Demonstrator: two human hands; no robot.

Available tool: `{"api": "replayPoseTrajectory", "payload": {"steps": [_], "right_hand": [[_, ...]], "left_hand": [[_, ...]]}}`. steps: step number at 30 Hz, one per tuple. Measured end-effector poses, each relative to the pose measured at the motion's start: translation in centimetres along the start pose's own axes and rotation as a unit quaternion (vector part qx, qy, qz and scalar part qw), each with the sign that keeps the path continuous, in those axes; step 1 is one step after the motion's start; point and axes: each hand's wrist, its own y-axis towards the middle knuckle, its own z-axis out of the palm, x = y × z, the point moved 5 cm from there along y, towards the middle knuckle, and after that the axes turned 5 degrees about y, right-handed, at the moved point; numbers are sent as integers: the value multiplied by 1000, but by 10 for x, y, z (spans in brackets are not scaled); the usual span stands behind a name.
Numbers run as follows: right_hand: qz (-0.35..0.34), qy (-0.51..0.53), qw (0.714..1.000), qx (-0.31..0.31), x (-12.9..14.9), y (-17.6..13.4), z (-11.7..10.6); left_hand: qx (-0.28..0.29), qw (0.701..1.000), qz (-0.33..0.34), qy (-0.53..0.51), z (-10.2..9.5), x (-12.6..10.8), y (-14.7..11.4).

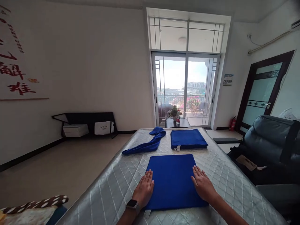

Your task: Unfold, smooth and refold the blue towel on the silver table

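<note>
A blue cloth (173, 182), folded into a neat rectangle, lies flat in front of me on the quilted mattress (112, 181). My left hand (144, 189) rests flat along its left edge, fingers stretched out. On the opposite edge lies my right hand (202, 182), its fingers straight and the thumb on the cloth. Neither hand grips anything. Farther back is a folded blue stack (188, 137) with a white tag at its front. To its left, a loose, crumpled blue cloth (152, 142) trails across the mattress. A small white tag (147, 214) pokes out below the near cloth.
A dark padded chair (269, 137) stands to the right of the mattress. Beyond the far end is a small table (187, 122) with a plant and a bottle. A black rack (90, 120) with boxes sits by the left wall, and patterned fabric (35, 209) lies at lower left.
</note>
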Motion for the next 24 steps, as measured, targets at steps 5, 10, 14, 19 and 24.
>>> {"api": "replayPoseTrajectory", "payload": {"steps": [5, 10, 14, 19, 24], "right_hand": [[4, 23, 1000, 11, 2, -16, 13], [16, 39, 999, 21, 0, -18, 22], [14, 50, 998, 19, -2, -19, 22], [18, 62, 998, 14, -4, -20, 19], [7, 53, 999, 6, -5, -19, 21]], "left_hand": [[-12, 1000, 2, -20, 5, 2, 3], [-18, 999, 14, -30, 6, 1, 3], [-3, 1000, -4, -8, 5, 1, 3], [-38, 998, 27, -45, 1, -39, 0], [-17, 975, 206, -83, -9, -159, -7]]}}
